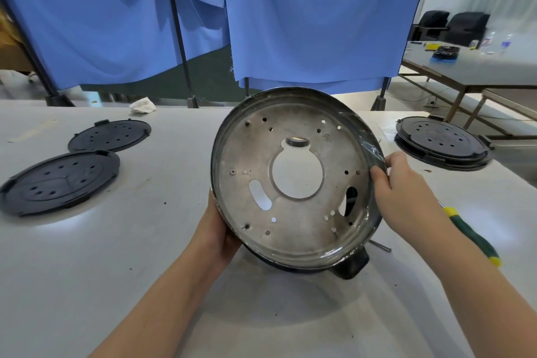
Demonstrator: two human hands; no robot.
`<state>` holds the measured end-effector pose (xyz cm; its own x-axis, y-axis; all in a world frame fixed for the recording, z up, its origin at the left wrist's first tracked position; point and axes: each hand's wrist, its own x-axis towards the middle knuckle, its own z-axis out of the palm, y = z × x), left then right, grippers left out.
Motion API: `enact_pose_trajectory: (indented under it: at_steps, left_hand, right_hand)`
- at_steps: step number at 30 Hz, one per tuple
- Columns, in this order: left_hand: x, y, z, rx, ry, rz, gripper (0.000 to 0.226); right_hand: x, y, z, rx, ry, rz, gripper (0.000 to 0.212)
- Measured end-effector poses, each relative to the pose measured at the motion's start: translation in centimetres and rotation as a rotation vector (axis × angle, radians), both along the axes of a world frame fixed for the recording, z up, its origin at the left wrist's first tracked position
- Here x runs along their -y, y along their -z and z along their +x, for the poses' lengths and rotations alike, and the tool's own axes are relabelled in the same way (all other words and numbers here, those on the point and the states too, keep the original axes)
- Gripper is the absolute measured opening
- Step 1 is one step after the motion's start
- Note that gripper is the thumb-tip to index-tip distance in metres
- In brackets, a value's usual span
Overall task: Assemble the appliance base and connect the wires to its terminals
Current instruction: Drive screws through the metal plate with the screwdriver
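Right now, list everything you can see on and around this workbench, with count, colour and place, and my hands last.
metal base pan: one, grey, tilted up at centre, held off the table
black covers: two at left, a third at right
screwdriver: one, green and yellow, right of the pan
crumpled cloth: one, white, far edge
worktable: one, white
curtains: blue, behind
side table: one, far right, with bottles
chairs: two, black, far right
left hand: grips the pan's lower left rim
right hand: grips the right rim
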<state>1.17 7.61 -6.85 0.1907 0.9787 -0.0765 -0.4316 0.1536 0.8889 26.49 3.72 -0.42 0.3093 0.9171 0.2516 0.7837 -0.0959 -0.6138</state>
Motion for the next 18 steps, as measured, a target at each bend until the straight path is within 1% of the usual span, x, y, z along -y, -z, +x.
enact_pose_trajectory:
  at_steps: [4, 9, 12, 15, 18]
  left_hand:
    - [-0.1, 0.0, 0.2, 0.006, 0.0, -0.037, 0.051]
    - [-0.3, -0.2, 0.5, 0.021, 0.042, -0.133, 0.056]
    - [-0.2, -0.8, 0.4, 0.054, 0.053, -0.154, 0.053]
    - [-0.2, -1.0, 0.4, 0.088, 0.064, -0.174, 0.053]
    - [-0.1, -1.1, 0.4, 0.079, 0.07, -0.166, 0.055]
  right_hand:
    - [-0.7, -0.1, 0.4, -0.001, 0.0, -0.099, 0.016]
    - [-2.0, -0.3, 0.9, 0.051, 0.013, -0.198, 0.017]
    - [-2.4, -0.3, 0.9, 0.003, 0.017, -0.243, 0.017]
    - [-2.5, 0.1, 0.7, -0.037, 0.023, -0.26, 0.016]
    - [-2.4, 0.5, 0.6, -0.04, 0.031, -0.248, 0.017]
